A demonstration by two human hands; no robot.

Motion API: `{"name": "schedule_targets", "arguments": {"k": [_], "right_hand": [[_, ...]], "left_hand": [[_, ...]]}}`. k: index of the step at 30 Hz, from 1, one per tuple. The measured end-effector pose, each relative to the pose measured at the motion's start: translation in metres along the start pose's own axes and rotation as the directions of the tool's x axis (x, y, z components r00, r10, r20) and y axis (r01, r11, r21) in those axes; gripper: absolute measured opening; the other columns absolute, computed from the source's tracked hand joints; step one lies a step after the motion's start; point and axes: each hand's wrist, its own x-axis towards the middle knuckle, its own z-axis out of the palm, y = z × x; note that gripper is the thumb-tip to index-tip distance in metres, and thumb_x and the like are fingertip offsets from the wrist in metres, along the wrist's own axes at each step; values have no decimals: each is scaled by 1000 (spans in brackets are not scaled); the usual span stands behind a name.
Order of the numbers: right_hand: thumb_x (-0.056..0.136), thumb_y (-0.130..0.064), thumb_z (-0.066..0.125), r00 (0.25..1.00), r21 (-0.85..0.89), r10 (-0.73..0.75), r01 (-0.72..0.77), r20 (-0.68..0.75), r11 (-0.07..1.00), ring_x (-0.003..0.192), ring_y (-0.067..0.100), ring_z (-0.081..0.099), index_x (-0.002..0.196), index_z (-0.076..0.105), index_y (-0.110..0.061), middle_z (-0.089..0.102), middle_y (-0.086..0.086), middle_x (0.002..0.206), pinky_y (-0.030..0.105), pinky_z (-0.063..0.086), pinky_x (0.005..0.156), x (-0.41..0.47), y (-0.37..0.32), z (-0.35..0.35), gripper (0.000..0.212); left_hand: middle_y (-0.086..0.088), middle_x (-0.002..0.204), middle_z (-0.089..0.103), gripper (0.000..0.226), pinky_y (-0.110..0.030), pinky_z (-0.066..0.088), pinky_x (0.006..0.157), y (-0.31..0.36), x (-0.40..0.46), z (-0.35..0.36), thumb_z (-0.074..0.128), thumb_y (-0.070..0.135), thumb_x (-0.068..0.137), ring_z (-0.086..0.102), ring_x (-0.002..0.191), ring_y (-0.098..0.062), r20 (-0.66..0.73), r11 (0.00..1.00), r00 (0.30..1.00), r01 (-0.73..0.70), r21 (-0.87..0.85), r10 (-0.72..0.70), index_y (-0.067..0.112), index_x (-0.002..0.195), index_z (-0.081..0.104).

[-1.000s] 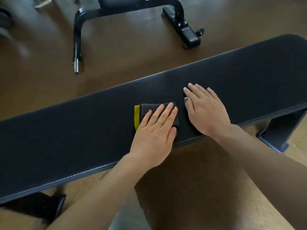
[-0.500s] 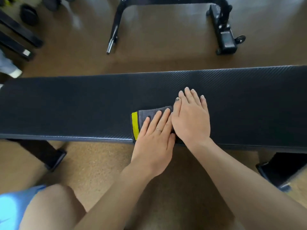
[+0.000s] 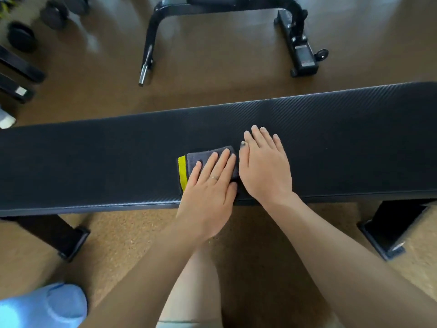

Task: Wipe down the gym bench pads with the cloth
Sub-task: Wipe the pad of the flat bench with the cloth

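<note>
- Cloth, folded, dark grey with a yellow edge, lies on the bench pad close to the near edge, about in the middle of its length.
- Your left hand rests flat on the cloth with straight fingers. It presses the cloth and does not grip it.
- Your right hand lies flat on the bare pad just beside the cloth, fingers straight and together, holding nothing. Its thumb is at the right edge of the cloth; I cannot tell if it touches.
- For the wiping, I think it is better to keep the whole palm on the cloth, so the pressure is even and the fold does not open.
- Move the cloth in long straight strokes along the pad, each stroke a little over the one before, and go to the far edge too, because the cloth now covers only the near part.
- Let the right hand steady you on the pad, but keep it out of the way of the cloth.
- The pad surface looks ribbed, so the cloth may drag or bunch; press firmly but slide slowly.
- The other black frame on the floor behind is well apart and needs no attention.
</note>
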Motion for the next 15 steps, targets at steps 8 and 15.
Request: {"name": "schedule_targets", "arguments": {"k": [8,15], "right_hand": [[109,-37,18,996,-29,49,-51,-71,998,151,18,35,151,50,-14,45,5,159,41,25,127,5,-4,5,57],[108,-37,17,994,-38,78,-82,-78,996,151,14,35,150,50,-15,46,3,158,35,22,127,2,-6,5,58]], "left_hand": [[14,172,-9,57,-32,-12,124,-55,111,-27,18,41,112,-10,158,-8,22,993,995,-99,-67,101,31,165,-1],[11,171,-15,60,-36,-12,127,-50,87,-25,13,44,111,-16,158,-10,24,983,988,-149,-104,152,27,165,-7]]}}
